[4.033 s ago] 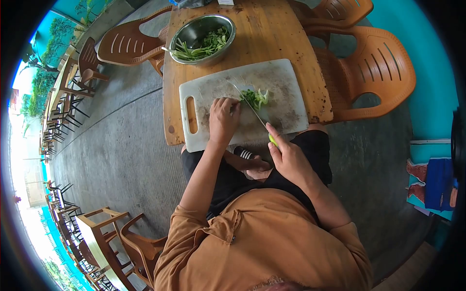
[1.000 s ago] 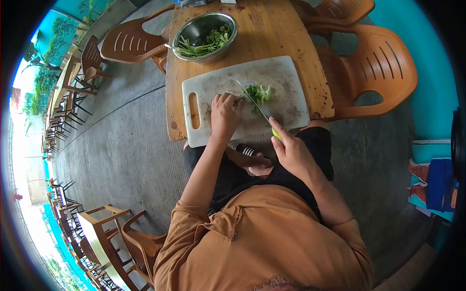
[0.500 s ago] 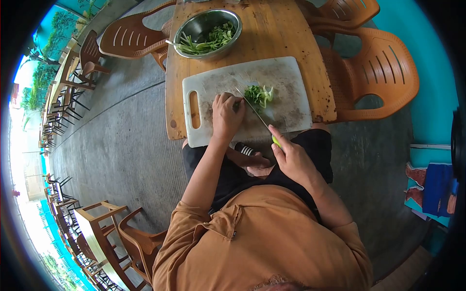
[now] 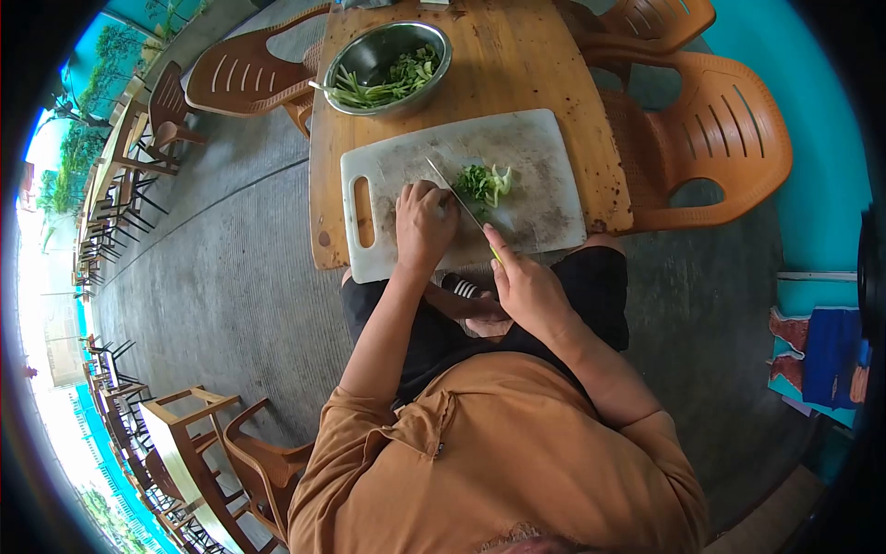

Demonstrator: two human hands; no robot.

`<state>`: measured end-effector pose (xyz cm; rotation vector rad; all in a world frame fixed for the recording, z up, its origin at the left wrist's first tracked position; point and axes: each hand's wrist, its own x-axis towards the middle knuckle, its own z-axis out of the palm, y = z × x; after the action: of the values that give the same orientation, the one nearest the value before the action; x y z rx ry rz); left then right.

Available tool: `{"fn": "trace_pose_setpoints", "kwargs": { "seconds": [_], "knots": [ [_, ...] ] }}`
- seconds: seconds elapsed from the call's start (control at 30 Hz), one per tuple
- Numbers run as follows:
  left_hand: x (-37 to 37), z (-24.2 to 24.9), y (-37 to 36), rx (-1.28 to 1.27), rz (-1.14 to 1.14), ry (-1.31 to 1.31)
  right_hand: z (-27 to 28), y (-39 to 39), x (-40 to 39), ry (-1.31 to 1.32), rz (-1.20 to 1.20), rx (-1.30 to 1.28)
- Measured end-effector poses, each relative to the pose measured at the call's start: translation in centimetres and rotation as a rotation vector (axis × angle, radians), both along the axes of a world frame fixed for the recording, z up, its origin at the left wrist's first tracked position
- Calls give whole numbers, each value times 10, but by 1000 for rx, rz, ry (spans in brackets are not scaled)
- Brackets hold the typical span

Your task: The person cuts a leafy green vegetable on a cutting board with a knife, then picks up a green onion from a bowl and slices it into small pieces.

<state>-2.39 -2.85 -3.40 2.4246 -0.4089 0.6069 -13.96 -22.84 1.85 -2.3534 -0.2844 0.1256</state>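
Note:
My right hand (image 4: 531, 291) is closed round the lime-green handle of a kitchen knife (image 4: 468, 209), index finger stretched along its top. The blade points up and left across a white cutting board (image 4: 540, 152). Just left of the blade, my left hand (image 4: 424, 224) presses curled fingers onto the board, pinching a small bunch of leafy greens that they mostly hide. A small pile of chopped leafy greens (image 4: 480, 183) with pale stem pieces lies right of the blade. Behind the board stands a metal bowl (image 4: 406, 104) of cut greens and long stems.
The board lies on a wooden table (image 4: 517, 65), its near edge overhanging my lap. Orange-brown plastic chairs flank the table, one at the right (image 4: 720, 138) and one at the left (image 4: 245, 69). A small package (image 4: 367, 4) sits at the table's far end.
The knife and my right hand have shifted left and slightly up, bringing the blade closer to my left fingers. My left hand stays at nearly the same spot on the board.

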Motion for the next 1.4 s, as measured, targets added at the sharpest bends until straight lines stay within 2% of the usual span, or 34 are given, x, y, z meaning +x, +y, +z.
{"fn": "trace_pose_setpoints", "kwargs": {
  "seconds": [0.17, 0.43, 0.73, 1.07, 1.13, 1.27, 1.33, 1.4],
  "knots": [
    [-3, 3, 4, 26, -20, 17, -2, -8, -7, 6, -8, -77],
    [-3, 3, 2, -100, -6, 51, 0, -23, -14, -74, 12, 130],
    [-2, 2, 6, -53, 15, 85, 2, -23, -20, -81, 44, 184],
    [-1, 4, 6, -33, 29, 92, 6, -23, -20, -5, 43, 182],
    [-1, 4, 7, -13, 31, 108, 3, -21, -17, 76, 42, 165],
    [-2, 6, 7, 10, 21, 101, -7, -9, -11, 42, 35, 122],
    [-4, 4, 7, 40, 21, 73, -13, -1, -10, -66, 19, 35],
    [-5, 5, 7, 41, 12, 55, -12, 3, -10, -40, 9, -2]
  ]
}}
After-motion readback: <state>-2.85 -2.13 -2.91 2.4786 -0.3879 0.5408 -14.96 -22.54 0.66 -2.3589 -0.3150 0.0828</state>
